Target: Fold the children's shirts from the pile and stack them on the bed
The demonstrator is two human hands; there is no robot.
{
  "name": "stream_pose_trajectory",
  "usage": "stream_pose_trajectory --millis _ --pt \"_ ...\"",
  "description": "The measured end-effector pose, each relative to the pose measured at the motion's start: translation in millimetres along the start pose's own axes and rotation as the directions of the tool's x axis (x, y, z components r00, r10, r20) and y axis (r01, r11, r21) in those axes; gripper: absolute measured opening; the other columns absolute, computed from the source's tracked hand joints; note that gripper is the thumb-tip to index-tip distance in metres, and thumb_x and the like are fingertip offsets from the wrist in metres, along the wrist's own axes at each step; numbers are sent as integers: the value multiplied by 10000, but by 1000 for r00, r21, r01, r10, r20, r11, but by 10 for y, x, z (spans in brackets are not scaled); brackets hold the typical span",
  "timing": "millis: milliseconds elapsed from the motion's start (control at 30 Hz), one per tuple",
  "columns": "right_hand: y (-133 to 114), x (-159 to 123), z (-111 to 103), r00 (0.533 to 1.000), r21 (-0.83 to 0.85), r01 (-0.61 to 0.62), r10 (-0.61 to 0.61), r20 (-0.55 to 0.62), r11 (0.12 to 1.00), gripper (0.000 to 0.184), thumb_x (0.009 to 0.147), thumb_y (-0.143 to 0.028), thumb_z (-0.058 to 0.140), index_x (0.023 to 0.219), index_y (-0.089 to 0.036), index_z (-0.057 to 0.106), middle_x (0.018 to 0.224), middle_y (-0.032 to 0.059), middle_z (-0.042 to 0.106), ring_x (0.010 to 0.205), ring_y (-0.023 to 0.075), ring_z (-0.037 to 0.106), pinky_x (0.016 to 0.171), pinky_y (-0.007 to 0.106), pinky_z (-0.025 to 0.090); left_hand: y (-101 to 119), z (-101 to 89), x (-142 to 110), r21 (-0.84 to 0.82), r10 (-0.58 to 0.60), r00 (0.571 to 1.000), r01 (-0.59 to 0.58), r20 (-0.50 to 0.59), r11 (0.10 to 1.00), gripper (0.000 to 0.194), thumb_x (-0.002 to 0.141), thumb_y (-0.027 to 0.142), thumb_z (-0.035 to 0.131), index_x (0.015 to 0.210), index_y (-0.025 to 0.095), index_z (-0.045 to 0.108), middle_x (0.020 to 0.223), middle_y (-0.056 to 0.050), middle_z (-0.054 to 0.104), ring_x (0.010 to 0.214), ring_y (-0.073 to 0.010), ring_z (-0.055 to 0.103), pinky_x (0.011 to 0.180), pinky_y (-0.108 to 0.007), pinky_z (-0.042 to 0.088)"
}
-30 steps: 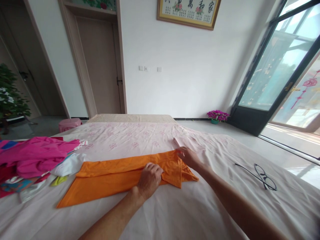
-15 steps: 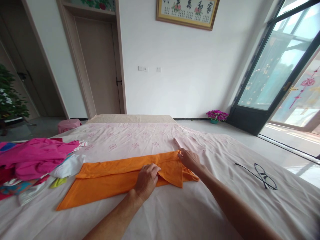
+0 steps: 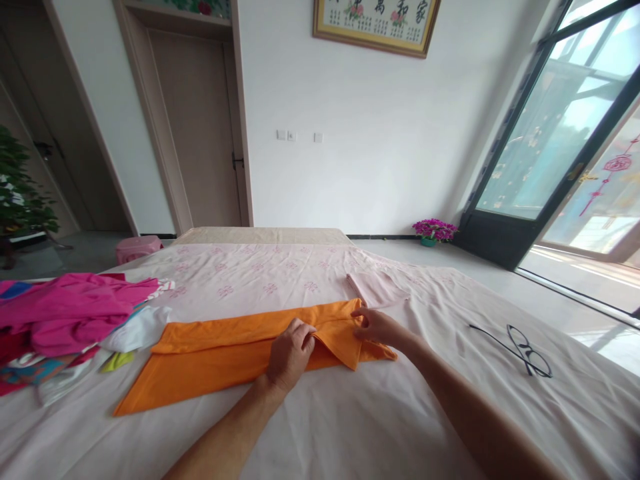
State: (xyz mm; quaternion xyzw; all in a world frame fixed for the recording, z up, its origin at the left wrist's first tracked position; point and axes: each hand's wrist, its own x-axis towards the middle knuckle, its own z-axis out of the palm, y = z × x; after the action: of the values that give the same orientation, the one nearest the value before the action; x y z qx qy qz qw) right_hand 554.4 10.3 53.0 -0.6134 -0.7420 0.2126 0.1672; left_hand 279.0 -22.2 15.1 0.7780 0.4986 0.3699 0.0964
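An orange shirt [image 3: 215, 360] lies folded lengthwise across the bed, a long strip with a loose flap near its right end. My left hand [image 3: 291, 353] grips the edge of that flap between thumb and fingers, lifting it slightly off the layer below. At the shirt's right end, my right hand [image 3: 377, 327] has its fingertips closed on the upper corner of the fold. A small orange point of cloth sticks out beneath my right wrist.
A heap of clothes [image 3: 80, 313], pink on top, lies at the left. Black-framed glasses [image 3: 525, 350] rest on the pale bedsheet [image 3: 425, 427] at the right. A folded pale pink cloth [image 3: 377, 288] lies beyond my right hand. A pink stool [image 3: 139, 248] stands past the bed.
My left hand has closed on the flap's edge and raised it a little. My right hand has shifted slightly down along the shirt's right end and now pinches the fold.
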Motion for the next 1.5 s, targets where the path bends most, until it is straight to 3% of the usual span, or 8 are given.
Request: stream_pose_trajectory --millis 200,467,667,800,1000,1200,1333,1500 --pt "-152 -98 27 974 -37 209 -205 96 977 459 638 -307 766 1083 -242 679 1068 32 658 887 187 611 759 268 448 20 -20 56 -38 -84 996 83 -24 996 159 855 168 530 932 231 655 922 2 673 845 -130 639 746 -229 458" --pt "-316 -164 46 972 -240 228 -236 -5 943 139 798 -295 644 904 -277 733 962 4 701 807 171 630 672 261 387 44 -6 132 -147 -145 988 136 -54 980 129 853 200 529 891 216 652 887 -6 692 797 -132 638 765 -254 476" --pt "-387 -99 -20 957 -166 169 -202 -207 972 214 904 -274 473 933 -235 681 849 13 698 693 147 627 623 245 385 48 -22 198 -335 -196 977 159 -79 929 154 875 261 489 916 209 628 918 -15 692 698 -125 657 744 -274 517" --pt "-377 -41 -20 925 -108 296 -313 -216 949 186 873 -191 465 925 -210 642 870 21 670 748 140 616 664 238 412 47 -12 209 -520 -251 968 214 -1 827 192 896 287 446 957 198 605 874 -14 701 671 -133 680 697 -272 541" --pt "-283 -89 94 876 -306 321 -403 -263 896 159 792 -91 512 853 -207 603 906 23 622 807 148 565 688 242 388 49 -60 93 -242 7 999 -19 -50 970 186 821 128 498 915 222 628 903 -17 687 861 -149 646 826 -283 502" --pt "-186 -79 192 814 -572 328 -532 -233 752 185 832 -44 468 804 -196 569 845 37 591 778 166 507 716 276 341 82 -128 13 8 211 977 -211 13 977 219 777 69 526 877 236 624 859 -13 668 878 -178 589 820 -318 461" --pt "-115 -86 156 795 -667 364 -590 -142 651 168 867 -69 472 818 -196 570 858 50 594 785 184 493 727 306 312 119 -154 0 62 274 960 -277 54 959 190 761 82 564 853 237 624 835 -10 662 890 -196 569 828 -350 428" --pt "-132 -122 132 823 -643 352 -552 -134 680 136 812 -114 543 912 -201 575 930 53 608 852 202 494 765 314 319 124 -112 6 21 240 970 -241 44 970 203 762 55 531 856 223 595 841 -5 653 860 -177 573 832 -335 422"
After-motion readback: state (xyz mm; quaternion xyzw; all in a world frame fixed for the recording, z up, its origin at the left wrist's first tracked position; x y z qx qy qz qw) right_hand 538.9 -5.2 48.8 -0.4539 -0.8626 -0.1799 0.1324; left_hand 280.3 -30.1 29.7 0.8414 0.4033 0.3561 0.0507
